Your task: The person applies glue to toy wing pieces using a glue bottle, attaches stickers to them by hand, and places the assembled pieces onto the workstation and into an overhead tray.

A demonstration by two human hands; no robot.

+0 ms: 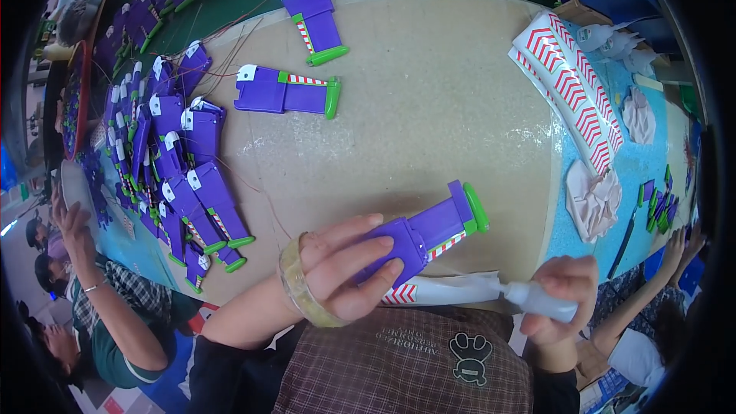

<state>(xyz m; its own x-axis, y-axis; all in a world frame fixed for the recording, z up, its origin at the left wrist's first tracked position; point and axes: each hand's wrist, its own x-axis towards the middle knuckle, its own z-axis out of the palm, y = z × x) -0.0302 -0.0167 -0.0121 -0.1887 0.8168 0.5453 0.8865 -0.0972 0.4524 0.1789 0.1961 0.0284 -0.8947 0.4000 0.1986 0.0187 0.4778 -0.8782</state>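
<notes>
My left hand [345, 264] is closed around a purple plastic toy wing [437, 228] with a bright green end and a red-and-white striped edge. The wing's green end points to the right, and my fingers cover part of its body. In my right hand [563, 299] is a small whitish squeeze bottle [543, 300], its narrow nozzle pointing left, apart from the wing. Beneath the wing and the nozzle, along the near table edge, lies a sheet of red-and-white chevron stickers [452, 289].
A heap of purple wings [184, 161] with thin wires lies at the left. Two single wings, one upright [314, 19] and one sideways [287, 92], rest farther back. Folded chevron sheets [571, 84], a crumpled cloth [593, 199] and bottles [613, 42] are right. Co-workers [126, 322] sit alongside.
</notes>
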